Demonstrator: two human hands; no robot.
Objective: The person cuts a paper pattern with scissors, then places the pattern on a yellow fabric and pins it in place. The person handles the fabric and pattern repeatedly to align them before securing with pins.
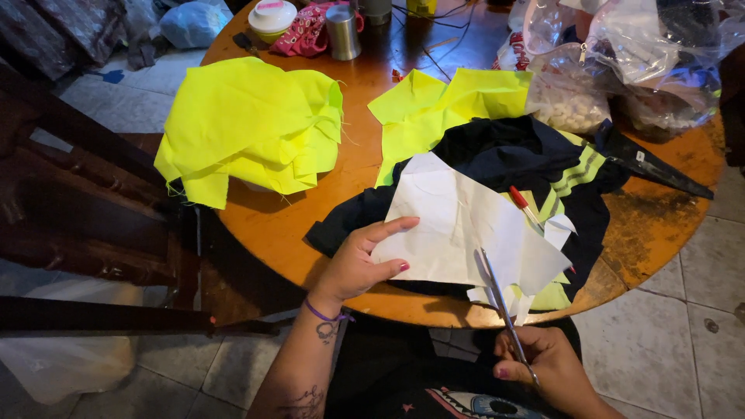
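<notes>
Scissors [506,310] sit in my right hand [547,368], fingers curled through the handles, the thin blades reaching up from below the table edge into the white paper pattern [458,233]. The blade tips lie over the paper's lower right part; whether they are parted or pressed together I cannot tell. My left hand [361,260] lies spread on the paper's left edge, fingers stretched out flat, thumb tucked under the lower edge, pressing it down rather than pinching it.

Everything else I place from that paper. Directly beneath it is a dark navy cloth [497,151], spilling out past its top and both sides, with a neon yellow striped piece [570,178] showing to the paper's right. A red-tipped pen [525,208] lies touching the paper's upper right edge. Beyond the paper, farther from me, a flat neon yellow fabric piece [442,105] lies partly under the navy cloth. Well to the paper's left sits a crumpled heap of neon yellow fabric [248,128], hanging over the rim of the round wooden table [660,225]. Far behind the paper stand a metal cup [342,32] and a lidded bowl [272,17]. To the upper right are clear plastic bags [613,58].
</notes>
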